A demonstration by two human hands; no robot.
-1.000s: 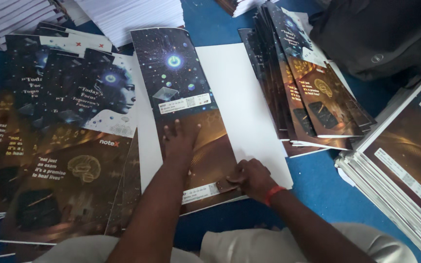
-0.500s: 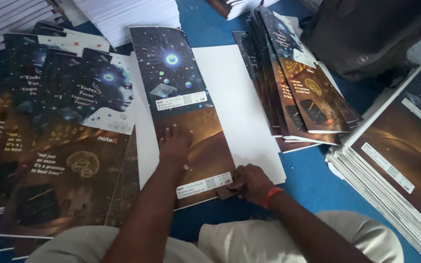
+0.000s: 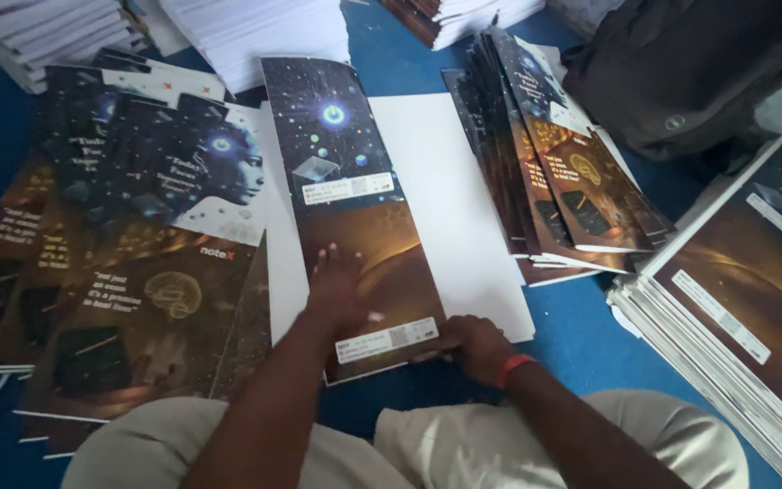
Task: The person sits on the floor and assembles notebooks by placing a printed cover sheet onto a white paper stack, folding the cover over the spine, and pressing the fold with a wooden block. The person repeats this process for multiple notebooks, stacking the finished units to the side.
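A long folded printed cover (image 3: 346, 181), dark with starry art above and brown below, lies on a white sheet (image 3: 450, 199) on the blue surface. My left hand (image 3: 337, 290) presses flat on its lower half, fingers spread. At the cover's near right corner, my right hand (image 3: 474, 346), with a red band on the wrist, pinches the edge beside a white label.
Fanned dark covers (image 3: 128, 244) lie at the left, another fanned stack (image 3: 563, 181) at the right. A thick pile of cover sheets (image 3: 744, 308) sits far right, white paper stacks (image 3: 255, 32) at the back, a black bag (image 3: 690, 72) top right.
My left hand has slid slightly down the cover toward me. My right hand stays at the near corner. The camera view has shifted a little.
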